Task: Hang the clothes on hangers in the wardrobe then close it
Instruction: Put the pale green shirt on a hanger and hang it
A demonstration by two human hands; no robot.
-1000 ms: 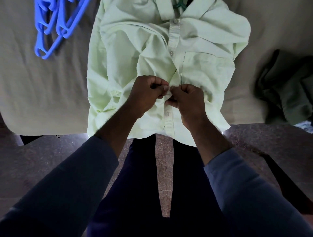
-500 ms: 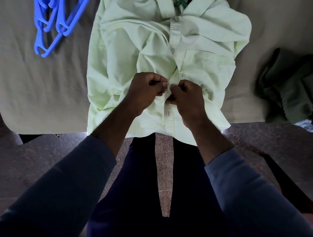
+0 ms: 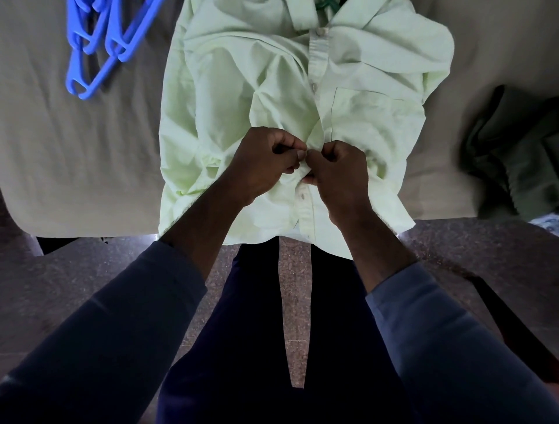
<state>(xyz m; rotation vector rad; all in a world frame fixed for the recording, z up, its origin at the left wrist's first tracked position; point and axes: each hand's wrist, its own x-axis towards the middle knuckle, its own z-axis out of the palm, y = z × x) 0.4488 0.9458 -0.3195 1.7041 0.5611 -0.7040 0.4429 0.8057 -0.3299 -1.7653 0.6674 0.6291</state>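
Nearest, at 6 o'clock: person's legs in dark navy trousers (image 3: 248, 348), standing on a speckled brown stone floor (image 3: 75, 272). Blue-grey long sleeves come in from 7 and 5 o'clock, pushed up off both forearms.

Hands meet just above frame centre, knuckle to knuckle.
- Left hand (image 3: 266, 163): grip closed tight, fingers curled, thumb and forefinger pinching the fabric edge at the shirt's front opening.
- Right hand (image 3: 338, 175): grip likewise closed, fingertips pinching the opposite edge of the same opening. The two pinches touch. The button between them is hidden by the fingers.

Pale mint-green cotton button-up shirt (image 3: 230, 90): lies front-up on the table, collar at 12 o'clock, hem at 6 o'clock, hanging a little over the near table edge. The grip sits on the button strip, low on the shirt. One white button (image 3: 302, 196) shows just below the hands at 6 o'clock; two more are fastened above, toward 12. Chest pocket lies at 1 o'clock from the hands. Cloth heavily creased, the sleeve bunched at 9 o'clock.

Table covered in beige cloth (image 3: 75, 166): carries everything, with its near corner rounded at 8 o'clock.

Farther off:
- Dark olive-green crumpled garment (image 3: 514, 151) at 3 o'clock, well apart from the shirt, near the table edge.
- Bundle of bright blue plastic hangers (image 3: 99, 45) at 10 o'clock, beside the shirt's shoulder, not touching it.
- Sliver of a dark green hanger (image 3: 325, 3) at 12 o'clock inside the collar, mostly out of frame.
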